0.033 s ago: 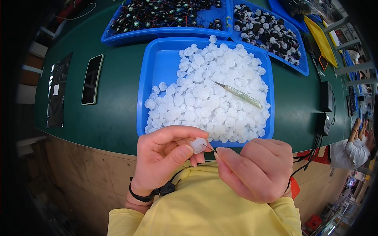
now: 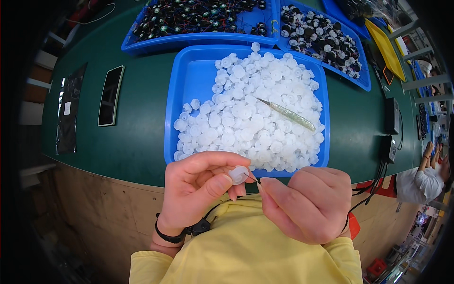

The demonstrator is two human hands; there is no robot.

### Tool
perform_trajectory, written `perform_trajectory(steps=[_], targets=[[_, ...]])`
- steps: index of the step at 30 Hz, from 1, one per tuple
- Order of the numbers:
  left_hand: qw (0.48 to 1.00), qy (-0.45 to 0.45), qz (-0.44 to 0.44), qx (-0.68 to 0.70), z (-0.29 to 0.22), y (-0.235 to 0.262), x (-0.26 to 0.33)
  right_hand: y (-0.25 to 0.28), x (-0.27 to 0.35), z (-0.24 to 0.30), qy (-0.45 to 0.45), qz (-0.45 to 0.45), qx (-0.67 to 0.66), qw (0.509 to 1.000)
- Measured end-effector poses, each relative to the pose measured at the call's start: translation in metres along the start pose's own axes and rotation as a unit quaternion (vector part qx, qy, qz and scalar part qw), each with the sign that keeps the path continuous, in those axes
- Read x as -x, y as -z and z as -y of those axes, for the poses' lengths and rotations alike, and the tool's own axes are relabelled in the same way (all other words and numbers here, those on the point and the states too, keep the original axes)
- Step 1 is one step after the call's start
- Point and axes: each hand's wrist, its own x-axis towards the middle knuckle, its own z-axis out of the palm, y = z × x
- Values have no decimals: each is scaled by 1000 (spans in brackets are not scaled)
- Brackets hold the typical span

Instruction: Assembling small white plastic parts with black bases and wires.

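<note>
Just in front of the near edge of the blue tray point(image 2: 170, 104), my left hand point(image 2: 194, 182) pinches a small translucent white plastic cap point(image 2: 238, 175) between thumb and fingers. My right hand point(image 2: 309, 201) is closed, its thumb and forefinger gripping a thin dark wire-like piece point(image 2: 253, 178) whose far end meets the cap. The fingers hide the rest of that piece. Heaped in the tray are many similar white caps point(image 2: 241, 113). On the heap lies a slim pointed tool point(image 2: 288, 115) with a pale green handle, touched by neither hand.
Behind stand a blue tray point(image 2: 203, 38) of black round parts with wires and another blue tray point(image 2: 326, 64) of black-and-white parts. A phone point(image 2: 111, 95) and a black plastic bag point(image 2: 71, 113) lie left on the green table point(image 2: 137, 137). Black boxes point(image 2: 391, 116) with cables sit right; a person point(image 2: 421, 182) is beyond.
</note>
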Motion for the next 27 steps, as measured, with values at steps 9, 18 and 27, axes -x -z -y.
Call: perform_trajectory(steps=[9, 18, 27], targets=[[1000, -3, 4, -4, 1, 1, -1, 0, -2, -1, 4, 19, 4, 1000], [1000, 4, 3, 13, 0, 2, -1, -5, -1, -3, 14, -5, -5, 1000], [998, 9, 15, 60, -2, 0, -2, -13, -2, -3, 32, -47, 1, 998]])
